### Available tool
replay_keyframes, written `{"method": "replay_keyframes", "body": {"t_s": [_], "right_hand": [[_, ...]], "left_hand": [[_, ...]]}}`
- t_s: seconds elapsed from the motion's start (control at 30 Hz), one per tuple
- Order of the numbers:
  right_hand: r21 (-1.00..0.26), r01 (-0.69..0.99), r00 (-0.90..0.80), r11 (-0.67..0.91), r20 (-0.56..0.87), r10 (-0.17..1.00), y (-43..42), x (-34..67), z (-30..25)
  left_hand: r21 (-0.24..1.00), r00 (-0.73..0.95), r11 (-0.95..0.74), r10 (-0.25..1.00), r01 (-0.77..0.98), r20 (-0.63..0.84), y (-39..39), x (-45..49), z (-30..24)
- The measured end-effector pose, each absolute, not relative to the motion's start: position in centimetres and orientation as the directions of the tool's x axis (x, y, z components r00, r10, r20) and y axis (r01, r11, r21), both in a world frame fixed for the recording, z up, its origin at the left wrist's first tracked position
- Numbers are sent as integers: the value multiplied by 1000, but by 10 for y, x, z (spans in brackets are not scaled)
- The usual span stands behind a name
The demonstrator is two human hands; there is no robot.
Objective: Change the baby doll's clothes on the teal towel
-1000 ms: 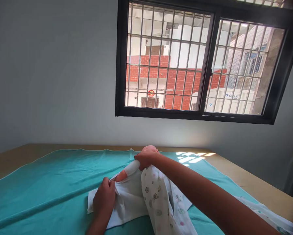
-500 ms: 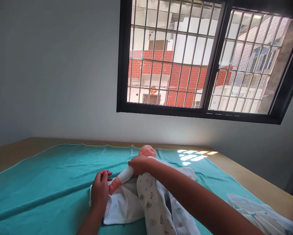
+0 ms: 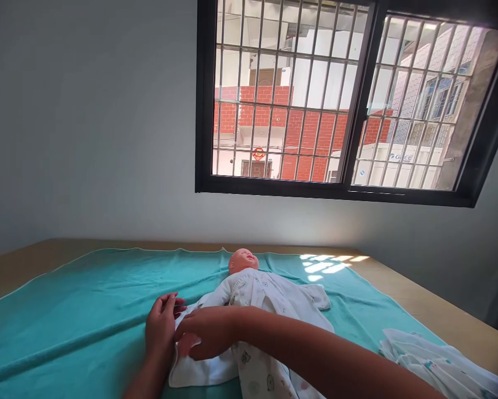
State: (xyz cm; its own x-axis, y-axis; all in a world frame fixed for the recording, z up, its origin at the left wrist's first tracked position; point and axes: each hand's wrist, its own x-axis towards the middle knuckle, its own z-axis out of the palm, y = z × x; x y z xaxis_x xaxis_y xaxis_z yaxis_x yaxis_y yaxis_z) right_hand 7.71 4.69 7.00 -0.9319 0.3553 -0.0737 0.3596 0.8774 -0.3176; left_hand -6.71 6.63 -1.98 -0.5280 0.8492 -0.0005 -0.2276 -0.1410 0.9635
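A baby doll (image 3: 244, 261) lies on its back, its head toward the wall. It wears a white printed long-sleeved garment (image 3: 288, 293), spread wide over its body. My right hand (image 3: 209, 331) reaches across the doll and is closed around the lower end of its sleeved arm. The doll's pinkish hand (image 3: 186, 346) shows below my fingers. Just left of it, my left hand (image 3: 161, 321) has its fingers bent but apart, with nothing visible in them. A white cloth panel (image 3: 203, 372) of the garment lies under my right hand.
A turquoise sheet (image 3: 103, 299) with a long fold covers the wooden tabletop (image 3: 435, 310). More white printed cloth (image 3: 431, 360) lies at the right. Behind are a grey wall and a barred window (image 3: 282, 111). Sunlight patches fall near the far right edge.
My right hand has moved from the doll's upper arm down to its lower end. The sleeve now covers more of the arm, and the garment front shows. My left hand has shifted slightly left.
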Motion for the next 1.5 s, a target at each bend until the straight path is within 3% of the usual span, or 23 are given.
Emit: {"method": "replay_keyframes", "body": {"t_s": [0.1,0.2,0.3,0.37,0.47,0.6,0.7,0.77,0.8,0.83,1.1,1.33,1.5], "right_hand": [[-596,362,-820,717,162,549,44,127,84],[-781,353,-519,516,296,802,51,201,85],[-748,561,-137,355,340,931,55,287,64],[-682,695,90,228,397,913,54,340,39],[-541,841,258,0,400,879,52,394,-1],[-511,858,279,-50,381,882,56,407,-28],[-517,854,287,-62,368,884,62,404,-29],[-534,840,324,-99,346,880,65,407,-29],[-543,832,336,-112,333,881,65,409,-29],[-553,825,338,-115,320,885,66,412,-30],[-664,748,319,-8,349,881,63,415,-26],[-773,634,452,26,397,799,66,422,-20],[-783,621,485,15,400,778,63,425,-23]], "left_hand": [[969,-511,-138,859,-203,15,61,-63,-16],[973,-513,-135,858,-186,20,58,-58,-13],[985,-525,-95,851,-146,4,56,-57,-8],[995,-542,-69,840,-72,19,54,-57,-7],[983,-532,-74,833,165,152,47,-52,-4],[869,-363,-161,862,467,355,32,-12,15],[672,-78,-311,873,672,482,27,48,43],[458,146,-372,878,808,455,34,91,62],[315,254,-379,892,870,374,41,111,71],[263,302,-387,901,884,313,49,128,78],[-11,254,-255,965,967,-69,103,205,85],[-202,143,-159,986,966,-89,104,231,66],[-182,213,-220,975,958,-60,97,212,83]]}}
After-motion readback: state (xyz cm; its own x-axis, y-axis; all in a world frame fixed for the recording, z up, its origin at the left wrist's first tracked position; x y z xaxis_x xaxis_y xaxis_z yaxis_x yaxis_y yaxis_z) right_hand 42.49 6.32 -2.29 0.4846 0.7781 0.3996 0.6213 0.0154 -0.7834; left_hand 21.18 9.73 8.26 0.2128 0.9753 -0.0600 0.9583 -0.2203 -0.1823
